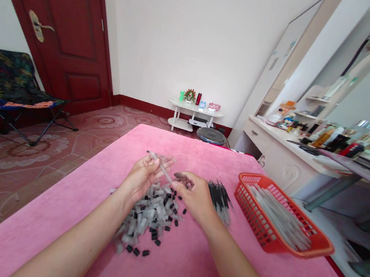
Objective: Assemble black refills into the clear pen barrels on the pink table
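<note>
A slim translucent pen barrel (pixel 166 172) with a dark upper end slants between my hands above the pink table. My left hand (pixel 144 174) grips it between thumb and fingers near its upper part. At the lower end, the thumb and fingers of my right hand (pixel 194 194) are pinched on it; whether a small part is also in that pinch is hidden. Under my hands lies a loose heap of clear pen caps (pixel 143 219) mixed with small black plugs (pixel 154 233). Just right of my right hand is a bundle of thin black-ended pen refills (pixel 219 200).
An orange-red plastic basket (pixel 260 237) holding many pale translucent tubes (pixel 283 219) stands at the table's right side. The pink cloth (pixel 182 265) covers the table. Beyond are a dressing table (pixel 273 141) with bottles, a low white stand (pixel 189 107) and a folding chair (pixel 15 84).
</note>
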A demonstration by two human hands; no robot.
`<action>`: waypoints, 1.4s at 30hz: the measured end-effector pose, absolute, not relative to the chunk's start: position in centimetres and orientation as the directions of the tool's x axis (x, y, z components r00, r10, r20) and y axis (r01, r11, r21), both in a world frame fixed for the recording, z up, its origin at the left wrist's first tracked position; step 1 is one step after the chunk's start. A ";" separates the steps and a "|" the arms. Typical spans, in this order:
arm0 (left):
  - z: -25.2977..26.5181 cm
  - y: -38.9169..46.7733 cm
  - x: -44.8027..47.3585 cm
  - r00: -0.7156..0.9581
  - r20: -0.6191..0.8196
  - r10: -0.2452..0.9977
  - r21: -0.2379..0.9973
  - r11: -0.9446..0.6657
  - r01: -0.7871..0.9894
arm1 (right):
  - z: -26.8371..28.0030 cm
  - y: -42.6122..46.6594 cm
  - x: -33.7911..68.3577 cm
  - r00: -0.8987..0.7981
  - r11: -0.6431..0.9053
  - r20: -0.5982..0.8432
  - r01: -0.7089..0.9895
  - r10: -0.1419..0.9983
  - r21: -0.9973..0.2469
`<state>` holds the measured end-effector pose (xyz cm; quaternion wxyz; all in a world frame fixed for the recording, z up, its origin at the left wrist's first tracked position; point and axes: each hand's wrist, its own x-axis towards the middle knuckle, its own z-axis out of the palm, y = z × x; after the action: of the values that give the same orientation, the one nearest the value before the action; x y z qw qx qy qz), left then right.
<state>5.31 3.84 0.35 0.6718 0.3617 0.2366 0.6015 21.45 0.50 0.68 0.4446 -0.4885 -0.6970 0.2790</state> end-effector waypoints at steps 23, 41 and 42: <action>1.3 2.6 6.2 0.098 0.072 0.993 0.921 -0.028 -0.387 | 6.6 -1.1 37.6 0.157 0.028 0.393 0.904 0.906 -0.427; 1.7 2.5 6.0 0.096 0.041 0.995 0.929 -0.003 -0.370 | 1.3 -2.9 47.9 -0.016 0.015 -0.037 0.999 0.999 -0.029; 1.7 2.5 5.9 0.100 0.041 0.994 0.931 -0.001 -0.366 | 1.0 -3.0 48.3 -0.023 0.020 -0.060 0.999 0.998 -0.048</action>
<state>5.95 2.54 1.71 0.6046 0.4295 0.3658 0.5624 48.35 -2.95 1.05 -0.0047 -0.6990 -0.7141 0.0385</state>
